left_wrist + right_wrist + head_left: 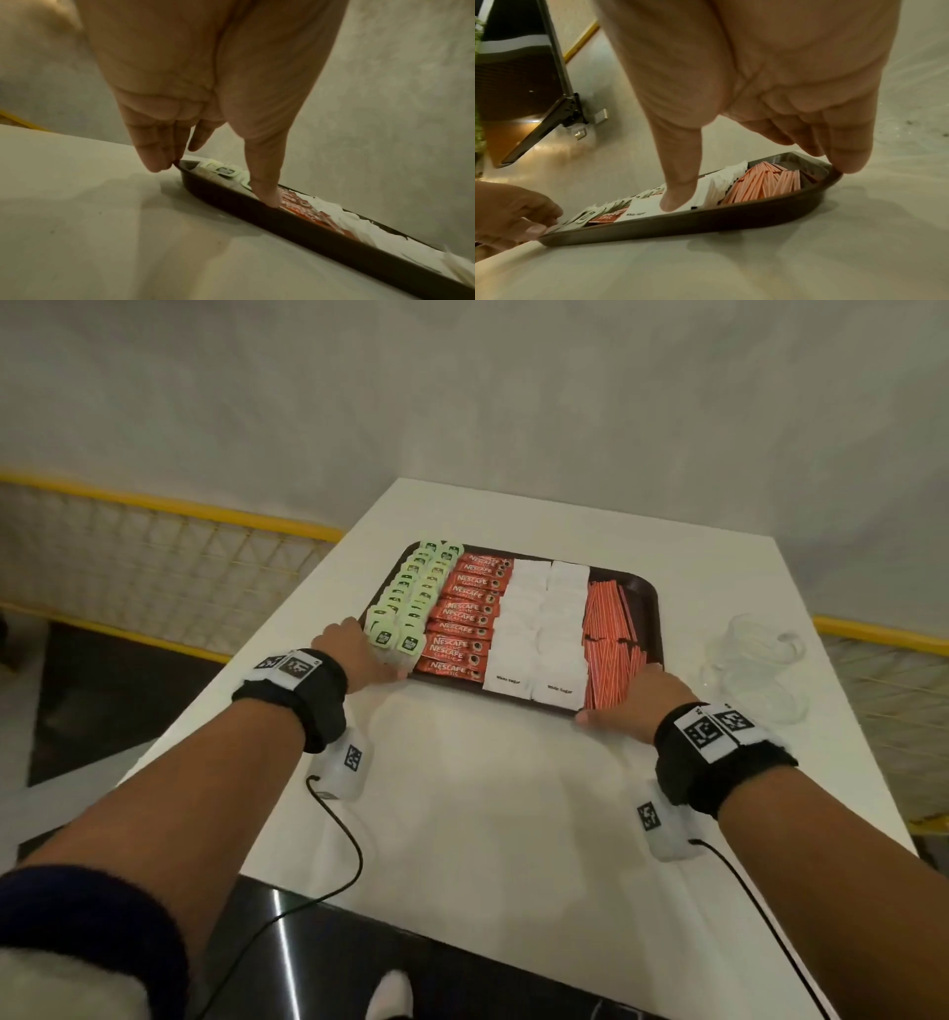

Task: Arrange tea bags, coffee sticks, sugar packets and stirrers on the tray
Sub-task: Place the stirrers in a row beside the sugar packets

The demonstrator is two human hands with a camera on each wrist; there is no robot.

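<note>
A dark brown tray (650, 608) lies on the white table (488, 803). From left to right it holds green tea bags (405, 603), red coffee sticks (464, 613), white sugar packets (539, 629) and orange stirrers (611, 639), each in neat columns. My left hand (359, 654) is at the near left corner: its fingers (154, 160) touch the corner rim and its thumb (264, 192) rests on the near rim. My right hand (624, 698) is at the near right corner. Its thumb (677, 194) lies on a sugar packet and its fingers (847, 162) touch the rim.
Clear glass cups (755, 670) stand on the table to the right of the tray. A yellow mesh railing (154, 557) runs behind the table's left side, before a white wall. The table's near edge (462, 932) drops to a dark floor. Cables hang from both wrist cameras.
</note>
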